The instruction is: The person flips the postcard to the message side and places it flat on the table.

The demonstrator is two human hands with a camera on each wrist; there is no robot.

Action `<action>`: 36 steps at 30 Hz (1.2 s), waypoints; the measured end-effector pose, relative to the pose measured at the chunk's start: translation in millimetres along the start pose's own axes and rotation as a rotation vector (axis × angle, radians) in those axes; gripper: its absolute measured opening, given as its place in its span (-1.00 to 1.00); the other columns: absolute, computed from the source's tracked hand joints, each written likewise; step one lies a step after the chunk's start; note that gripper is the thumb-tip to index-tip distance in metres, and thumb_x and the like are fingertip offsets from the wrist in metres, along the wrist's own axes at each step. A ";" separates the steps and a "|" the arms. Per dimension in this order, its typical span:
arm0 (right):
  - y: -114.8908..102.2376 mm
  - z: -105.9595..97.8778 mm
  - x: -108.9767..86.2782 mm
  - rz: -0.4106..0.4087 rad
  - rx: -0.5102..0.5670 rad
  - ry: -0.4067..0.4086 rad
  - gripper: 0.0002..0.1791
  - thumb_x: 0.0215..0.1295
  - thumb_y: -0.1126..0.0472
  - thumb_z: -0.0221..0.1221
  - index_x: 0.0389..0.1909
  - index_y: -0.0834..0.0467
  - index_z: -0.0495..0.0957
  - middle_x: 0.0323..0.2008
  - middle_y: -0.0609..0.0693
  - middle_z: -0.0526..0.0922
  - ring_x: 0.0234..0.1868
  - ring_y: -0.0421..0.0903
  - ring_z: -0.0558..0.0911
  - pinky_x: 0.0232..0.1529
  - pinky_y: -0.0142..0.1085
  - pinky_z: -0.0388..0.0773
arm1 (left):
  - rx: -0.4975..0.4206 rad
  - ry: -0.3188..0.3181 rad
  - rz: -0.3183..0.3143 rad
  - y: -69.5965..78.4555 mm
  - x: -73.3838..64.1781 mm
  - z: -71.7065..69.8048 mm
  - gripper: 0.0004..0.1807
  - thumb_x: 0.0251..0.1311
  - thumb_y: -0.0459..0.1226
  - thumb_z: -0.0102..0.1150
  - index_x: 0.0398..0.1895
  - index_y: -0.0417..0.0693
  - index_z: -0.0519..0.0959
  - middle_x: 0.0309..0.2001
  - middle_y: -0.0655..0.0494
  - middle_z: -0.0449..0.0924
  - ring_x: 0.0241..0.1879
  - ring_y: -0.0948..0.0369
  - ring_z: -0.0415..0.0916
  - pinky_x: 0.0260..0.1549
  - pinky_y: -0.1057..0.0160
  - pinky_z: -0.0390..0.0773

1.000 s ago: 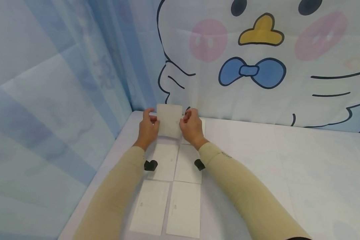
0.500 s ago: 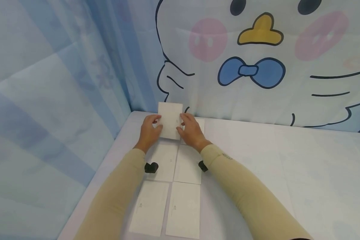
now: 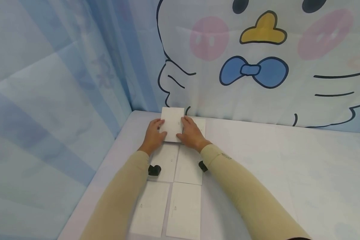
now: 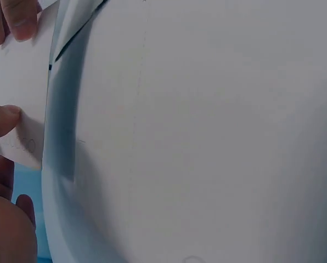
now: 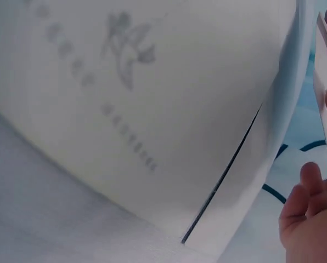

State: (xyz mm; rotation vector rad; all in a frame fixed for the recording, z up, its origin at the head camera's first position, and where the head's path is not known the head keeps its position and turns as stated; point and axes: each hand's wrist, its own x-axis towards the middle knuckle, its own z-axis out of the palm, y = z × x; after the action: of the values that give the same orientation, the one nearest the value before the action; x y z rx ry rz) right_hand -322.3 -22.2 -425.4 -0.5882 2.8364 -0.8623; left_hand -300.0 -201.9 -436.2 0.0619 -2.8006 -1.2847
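A blank-faced white paper card point(image 3: 172, 124) stands tilted up between both hands at the far left of the table, above the back row. My left hand point(image 3: 152, 136) pinches its left edge, thumb on the near face. My right hand point(image 3: 192, 134) pinches the right edge the same way. In the left wrist view, faint writing shows low on the held card point(image 4: 21, 82). The right wrist view catches only its edge beside my fingers. Beneath my right hand another white card point(image 3: 200, 124) lies partly hidden.
Similar white cards lie flat in two columns nearer me: a middle left card point(image 3: 165, 160), a middle right card point(image 3: 188, 165), a front left card point(image 3: 150, 208) and a front right card point(image 3: 183, 211). A printed curtain point(image 3: 210, 96) hangs behind the white-covered table point(image 3: 273, 166).
The held card has come slightly lower and to the right, with both hands keeping hold of its sides. My fingers have shifted along its edges. The cards on the table stay put.
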 end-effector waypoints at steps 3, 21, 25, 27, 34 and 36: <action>1.3 0.9 1.1 0.002 -0.075 -0.022 -0.16 0.41 0.05 0.21 0.54 0.29 0.05 0.55 0.15 0.05 0.50 0.12 0.14 0.46 -0.08 0.09 | 0.017 -0.011 0.005 -2.5 0.4 0.7 -0.39 0.33 -0.39 0.12 0.45 -0.26 0.30 0.47 -0.15 0.13 0.30 -0.04 0.28 0.29 0.05 0.33; 8.9 9.6 3.8 0.075 -0.203 -0.112 -0.06 0.35 -0.11 0.25 0.57 0.16 0.04 0.57 0.07 0.03 0.44 0.18 0.19 0.38 0.14 0.18 | 0.153 -0.057 -0.069 0.3 8.4 9.9 -0.36 0.31 -0.40 0.12 0.47 -0.20 0.28 0.49 -0.13 0.10 0.46 -0.08 0.05 0.42 0.00 0.09; 8.3 10.2 4.8 0.084 -0.231 -0.121 -0.08 0.37 -0.12 0.23 0.58 0.14 0.04 0.57 0.05 0.02 0.45 0.18 0.18 0.37 0.14 0.17 | 0.171 -0.078 -0.099 0.4 8.5 10.6 -0.35 0.34 -0.39 0.13 0.50 -0.15 0.26 0.52 -0.09 0.06 0.47 -0.08 0.02 0.42 -0.04 0.08; 7.7 10.7 5.2 0.089 -0.241 -0.133 -0.09 0.38 -0.12 0.22 0.58 0.13 0.03 0.58 0.04 0.01 0.45 0.18 0.17 0.37 0.13 0.17 | 0.174 -0.091 -0.108 0.4 7.8 10.3 -0.35 0.34 -0.40 0.12 0.50 -0.15 0.24 0.52 -0.09 0.05 0.48 -0.09 0.01 0.42 -0.05 0.08; 3.8 10.7 5.7 0.096 -0.253 -0.165 -0.12 0.40 -0.13 0.20 0.57 0.12 0.06 0.58 0.02 0.02 0.45 0.17 0.16 0.35 0.11 0.17 | 0.193 -0.122 -0.139 -1.7 5.9 9.3 -0.35 0.39 -0.37 0.08 0.52 -0.11 0.21 0.54 -0.07 0.05 0.49 -0.07 -0.01 0.42 -0.10 0.03; 2.4 10.3 5.7 0.100 -0.262 -0.167 -0.12 0.39 -0.14 0.20 0.57 0.12 0.08 0.57 0.03 0.03 0.44 0.17 0.17 0.32 0.12 0.16 | 0.193 -0.123 -0.153 -2.8 5.8 9.1 -0.36 0.39 -0.35 0.08 0.52 -0.09 0.22 0.53 -0.06 0.09 0.49 -0.06 0.01 0.42 -0.13 0.02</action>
State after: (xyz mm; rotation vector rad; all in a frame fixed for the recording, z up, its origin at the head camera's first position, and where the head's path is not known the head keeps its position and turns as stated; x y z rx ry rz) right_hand -326.0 -27.9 -435.3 -0.5142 2.8148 -0.4065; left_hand -306.5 -197.2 -444.0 0.2168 -3.0717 -1.0749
